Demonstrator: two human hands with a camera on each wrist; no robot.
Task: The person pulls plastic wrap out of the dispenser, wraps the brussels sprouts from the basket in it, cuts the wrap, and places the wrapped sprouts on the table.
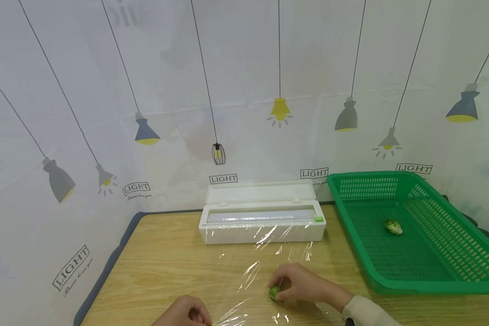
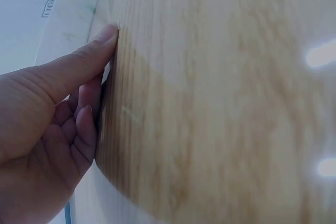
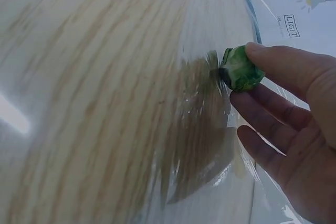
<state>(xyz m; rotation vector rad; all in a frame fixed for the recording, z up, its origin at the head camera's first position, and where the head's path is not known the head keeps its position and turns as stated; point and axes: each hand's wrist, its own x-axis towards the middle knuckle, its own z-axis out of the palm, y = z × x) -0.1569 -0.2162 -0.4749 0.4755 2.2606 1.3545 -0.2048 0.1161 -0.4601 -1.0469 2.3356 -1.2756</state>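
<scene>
A small green Brussels sprout (image 3: 242, 69) is pinched between the thumb and fingers of my right hand (image 1: 299, 284), low against the clear plastic wrap (image 1: 250, 276) over the table. In the right wrist view, the thumb lies on top of the sprout and fingertips below it. The wrap stretches forward from a white dispenser box (image 1: 265, 233) with its lid up. At the bottom of the head view, my left hand (image 1: 185, 312) has curled fingers at the wrap's near left part. Its thumb tip (image 2: 107, 32) seems to pinch the wrap edge against the fingers, partly hidden.
On the right stands a green plastic basket (image 1: 352, 237) with another Brussels sprout (image 1: 393, 227) inside. The wooden table (image 1: 159, 253) meets a pale wall covering (image 1: 248, 136) printed with lamps behind and on the left. Glossy creases run across the wrap.
</scene>
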